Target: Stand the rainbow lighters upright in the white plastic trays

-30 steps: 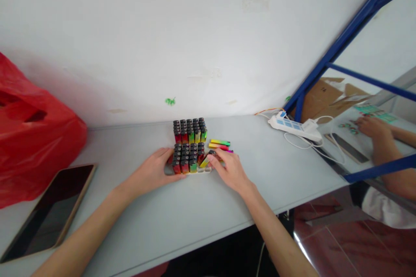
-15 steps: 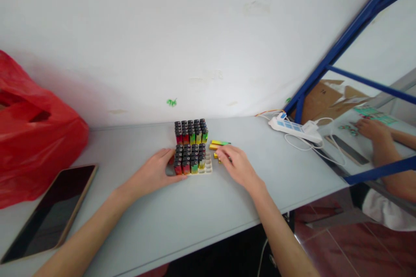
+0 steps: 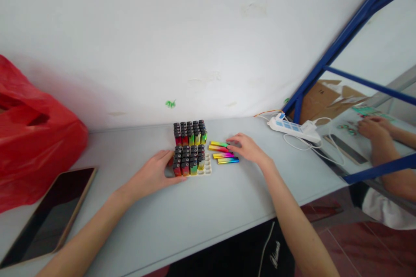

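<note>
My left hand (image 3: 157,169) curls around the left side of a white tray (image 3: 208,169) with round holes, its thumb along the front edge. Black-topped lighters (image 3: 189,159) in red, green and yellow stand upright in that tray; several holes at its right end hold none. Just behind it is a second block of upright lighters (image 3: 190,132). To the right lie several shiny, flat, rainbow-coloured strips, among them a yellow-and-blue strip (image 3: 228,160) and a yellow-and-pink strip (image 3: 222,155). My right hand (image 3: 248,148) is at the right ends of the upper strips, thumb and fingers apart.
A red plastic bag (image 3: 39,138) and a dark-screened phone (image 3: 52,212) lie at the left. On the right are a white power strip (image 3: 294,129) with cables and a blue metal frame (image 3: 320,73). Beyond the frame, another person's hands (image 3: 373,127) show at a table.
My right hand has shifted right and slightly up, off the lower strips, which now show fully. My left hand stays at the tray.
</note>
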`<control>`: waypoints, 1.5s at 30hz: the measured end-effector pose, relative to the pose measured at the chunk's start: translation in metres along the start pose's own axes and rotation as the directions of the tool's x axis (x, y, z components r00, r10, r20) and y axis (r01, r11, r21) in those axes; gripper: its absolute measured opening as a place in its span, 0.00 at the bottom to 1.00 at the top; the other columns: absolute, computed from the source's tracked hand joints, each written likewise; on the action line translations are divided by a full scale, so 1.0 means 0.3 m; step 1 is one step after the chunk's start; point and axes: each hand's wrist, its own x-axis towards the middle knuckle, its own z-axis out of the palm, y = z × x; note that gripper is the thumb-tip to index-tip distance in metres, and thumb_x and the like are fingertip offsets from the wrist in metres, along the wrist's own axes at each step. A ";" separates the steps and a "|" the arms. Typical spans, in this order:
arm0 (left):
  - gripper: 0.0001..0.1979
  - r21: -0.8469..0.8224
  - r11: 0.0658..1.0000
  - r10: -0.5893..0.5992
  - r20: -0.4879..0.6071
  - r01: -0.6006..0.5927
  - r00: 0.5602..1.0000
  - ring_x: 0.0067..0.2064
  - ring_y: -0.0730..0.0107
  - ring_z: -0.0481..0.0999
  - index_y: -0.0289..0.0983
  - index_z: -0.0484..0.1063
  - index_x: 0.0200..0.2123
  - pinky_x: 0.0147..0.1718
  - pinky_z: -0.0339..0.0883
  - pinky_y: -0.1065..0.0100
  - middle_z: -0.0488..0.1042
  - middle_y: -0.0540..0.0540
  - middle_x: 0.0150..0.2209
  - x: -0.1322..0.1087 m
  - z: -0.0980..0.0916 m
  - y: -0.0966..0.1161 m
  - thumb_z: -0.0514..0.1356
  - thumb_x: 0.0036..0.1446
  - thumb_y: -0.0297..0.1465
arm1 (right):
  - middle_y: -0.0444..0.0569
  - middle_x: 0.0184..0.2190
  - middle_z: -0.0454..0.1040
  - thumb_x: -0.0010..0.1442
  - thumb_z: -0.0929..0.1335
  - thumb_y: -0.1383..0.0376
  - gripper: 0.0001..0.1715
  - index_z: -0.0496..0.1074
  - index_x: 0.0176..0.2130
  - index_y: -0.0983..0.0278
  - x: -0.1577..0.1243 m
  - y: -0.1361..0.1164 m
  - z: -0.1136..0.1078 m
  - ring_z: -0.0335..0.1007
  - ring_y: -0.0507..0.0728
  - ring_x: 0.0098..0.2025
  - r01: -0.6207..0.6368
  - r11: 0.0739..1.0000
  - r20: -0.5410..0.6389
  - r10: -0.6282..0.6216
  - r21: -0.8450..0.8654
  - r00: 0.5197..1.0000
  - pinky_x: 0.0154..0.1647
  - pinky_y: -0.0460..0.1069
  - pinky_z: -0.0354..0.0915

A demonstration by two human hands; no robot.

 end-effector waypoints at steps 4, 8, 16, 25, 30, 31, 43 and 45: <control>0.26 -0.005 1.000 -0.001 0.003 0.001 1.000 0.40 0.50 0.80 0.42 0.74 0.40 0.42 0.79 0.52 0.79 0.42 0.41 -0.001 -0.002 0.004 0.71 0.55 0.57 | 0.54 0.47 0.85 0.68 0.77 0.65 0.07 0.86 0.47 0.61 0.013 0.011 0.011 0.79 0.62 0.48 0.031 0.999 0.031 -0.032 0.029 0.999 0.56 0.57 0.72; 0.25 -0.004 1.000 -0.015 0.001 0.015 1.000 0.41 0.49 0.81 0.42 0.75 0.39 0.43 0.79 0.52 0.80 0.42 0.41 -0.002 -0.001 0.008 0.71 0.54 0.56 | 0.54 0.46 0.84 0.67 0.77 0.66 0.06 0.85 0.45 0.62 -0.002 0.023 0.022 0.79 0.62 0.49 0.023 0.999 0.004 -0.023 0.024 1.000 0.58 0.57 0.71; 0.27 -0.009 0.999 -0.037 0.014 0.037 0.999 0.41 0.49 0.80 0.42 0.74 0.40 0.44 0.79 0.52 0.79 0.42 0.41 -0.002 -0.002 0.000 0.71 0.54 0.59 | 0.53 0.45 0.82 0.65 0.77 0.64 0.05 0.83 0.42 0.62 -0.020 0.013 0.038 0.77 0.62 0.48 -0.008 0.999 -0.072 0.011 0.052 0.997 0.58 0.58 0.71; 0.26 0.000 0.999 -0.038 0.015 0.038 0.999 0.41 0.49 0.80 0.42 0.74 0.39 0.45 0.79 0.52 0.79 0.41 0.41 0.001 -0.007 0.012 0.70 0.53 0.57 | 0.49 0.41 0.85 0.62 0.75 0.38 0.30 0.70 0.47 0.56 -0.010 -0.106 0.046 0.84 0.62 0.45 -0.015 0.640 -0.252 0.323 0.769 0.912 0.53 0.59 0.77; 0.26 -0.008 1.000 -0.019 -0.001 0.019 1.000 0.40 0.49 0.81 0.43 0.73 0.38 0.42 0.80 0.50 0.79 0.41 0.40 0.001 -0.005 0.012 0.71 0.52 0.58 | 0.37 0.30 0.74 0.62 0.74 0.35 0.32 0.66 0.49 0.54 -0.010 -0.226 0.065 0.77 0.54 0.27 -0.013 0.490 -0.152 0.294 0.871 0.944 0.31 0.51 0.76; 0.26 -0.003 1.000 -0.021 -0.005 0.021 1.000 0.40 0.48 0.81 0.43 0.73 0.38 0.43 0.80 0.50 0.79 0.41 0.40 0.001 -0.005 0.012 0.71 0.52 0.58 | 0.36 0.29 0.73 0.63 0.74 0.35 0.32 0.66 0.49 0.53 -0.011 -0.243 0.075 0.74 0.52 0.24 -0.022 0.487 -0.130 0.276 0.873 0.952 0.27 0.49 0.74; 0.26 -0.007 1.000 -0.028 0.005 0.028 1.000 0.41 0.50 0.80 0.42 0.73 0.38 0.44 0.79 0.52 0.79 0.42 0.40 -0.002 -0.007 0.015 0.71 0.54 0.57 | 0.42 0.27 0.72 0.66 0.71 0.33 0.34 0.75 0.39 0.61 -0.049 -0.274 0.162 0.57 0.49 0.23 -0.134 0.674 -0.034 0.229 0.726 0.973 0.21 0.45 0.54; 0.26 -0.015 0.999 -0.031 0.015 0.031 0.999 0.41 0.49 0.80 0.42 0.74 0.39 0.44 0.78 0.51 0.79 0.41 0.41 -0.001 -0.007 0.015 0.71 0.54 0.57 | 0.40 0.25 0.69 0.70 0.67 0.33 0.33 0.72 0.40 0.59 -0.059 -0.278 0.172 0.57 0.51 0.23 -0.120 0.696 -0.050 0.219 0.708 0.974 0.22 0.46 0.54</control>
